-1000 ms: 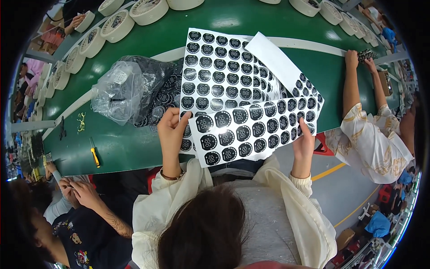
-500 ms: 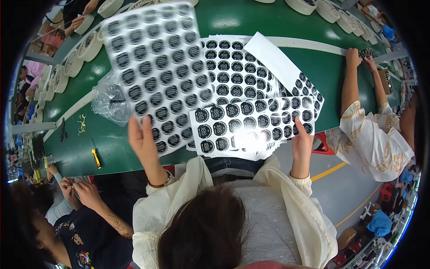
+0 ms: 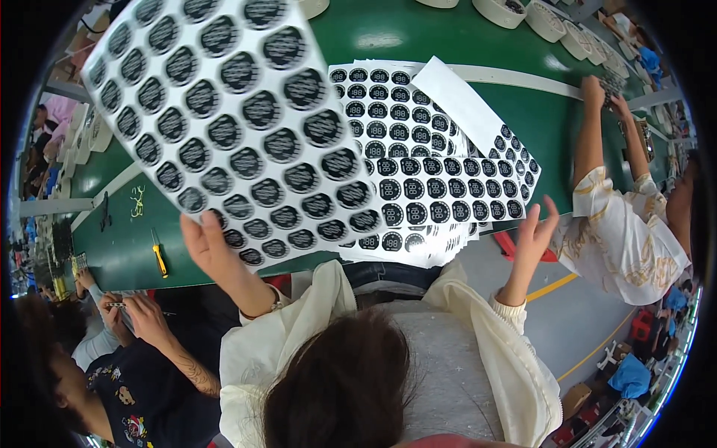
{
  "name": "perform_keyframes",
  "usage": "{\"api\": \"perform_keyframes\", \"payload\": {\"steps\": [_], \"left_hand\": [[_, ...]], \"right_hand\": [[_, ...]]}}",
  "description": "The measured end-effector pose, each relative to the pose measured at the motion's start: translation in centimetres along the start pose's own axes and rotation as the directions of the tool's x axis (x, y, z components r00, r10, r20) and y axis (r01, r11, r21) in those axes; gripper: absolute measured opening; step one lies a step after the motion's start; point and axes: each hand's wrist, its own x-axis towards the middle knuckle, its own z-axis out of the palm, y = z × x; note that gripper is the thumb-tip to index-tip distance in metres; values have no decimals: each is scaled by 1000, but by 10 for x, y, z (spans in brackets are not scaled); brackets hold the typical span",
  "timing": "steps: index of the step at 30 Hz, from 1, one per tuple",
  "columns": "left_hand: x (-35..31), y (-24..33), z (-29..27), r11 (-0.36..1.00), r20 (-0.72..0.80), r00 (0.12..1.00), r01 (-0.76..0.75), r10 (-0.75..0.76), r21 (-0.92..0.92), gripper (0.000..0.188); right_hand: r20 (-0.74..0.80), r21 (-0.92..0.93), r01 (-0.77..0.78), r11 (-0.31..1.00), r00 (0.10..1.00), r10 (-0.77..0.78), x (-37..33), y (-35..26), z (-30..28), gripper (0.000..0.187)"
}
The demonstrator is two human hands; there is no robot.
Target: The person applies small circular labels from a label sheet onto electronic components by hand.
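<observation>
My left hand (image 3: 215,250) pinches the lower left edge of a large white sticker sheet (image 3: 237,138) covered in rows of round black labels. The sheet is raised and tilted, and covers part of the table. My right hand (image 3: 534,237) is off the sheets, its fingers spread, with nothing in it. Just left of it, a smaller sheet of black labels (image 3: 448,191) lies crosswise on a stack of similar sheets (image 3: 381,110). A partly blank white sheet (image 3: 457,97) lies slanted at the stack's right side.
A yellow-handled screwdriver (image 3: 159,259) lies on the green table (image 3: 373,37) at left, near yellow ties (image 3: 137,201). Round white housings (image 3: 500,10) line the far side. Co-workers' hands (image 3: 592,97) work at the right and hands (image 3: 142,317) at the left.
The large sheet has swung up and to the left in my left hand, nearer the camera. My right hand has let go of the smaller sheet and moved right, fingers opening.
</observation>
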Motion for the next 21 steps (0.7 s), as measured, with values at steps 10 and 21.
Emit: {"api": "perform_keyframes", "payload": {"steps": [10,21], "left_hand": [[-38,0,53,916,418,845,395,-334,-67,20],[-41,-2,60,884,502,775,465,-385,-40,22]], "right_hand": [[537,457,90,885,765,-355,-50,-79,98,45],[708,455,-302,838,694,-134,-40,-90,101,36]]}}
